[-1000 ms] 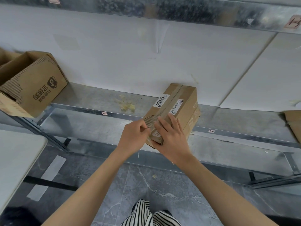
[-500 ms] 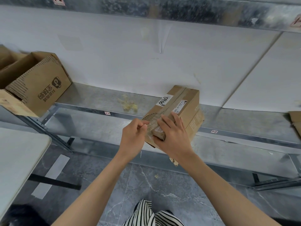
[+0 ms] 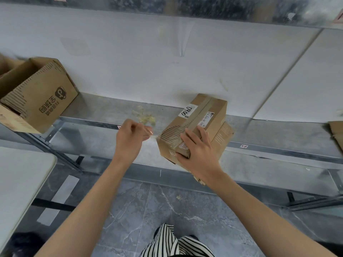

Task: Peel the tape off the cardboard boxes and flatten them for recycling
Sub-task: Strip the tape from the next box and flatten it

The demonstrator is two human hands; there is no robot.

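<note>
A small sealed cardboard box (image 3: 207, 115) with white labels and tape along its top seam rests tilted on the front rail of a metal shelf (image 3: 104, 110). My right hand (image 3: 196, 151) grips its near end, fingers on top and thumb on the front face. My left hand (image 3: 130, 138) is to the left of the box and pinches a thin strip of clear tape (image 3: 153, 135) that stretches from the box's near left corner.
An open cardboard box (image 3: 39, 97) with printed characters stands at the shelf's left end. Crumpled tape scraps (image 3: 143, 115) lie on the shelf. Another cardboard piece (image 3: 336, 134) shows at the right edge. A white table corner (image 3: 20, 179) is at lower left.
My left hand has pulled away from the box to the left, drawing a strip of tape off its corner. The right hand keeps its hold on the box.
</note>
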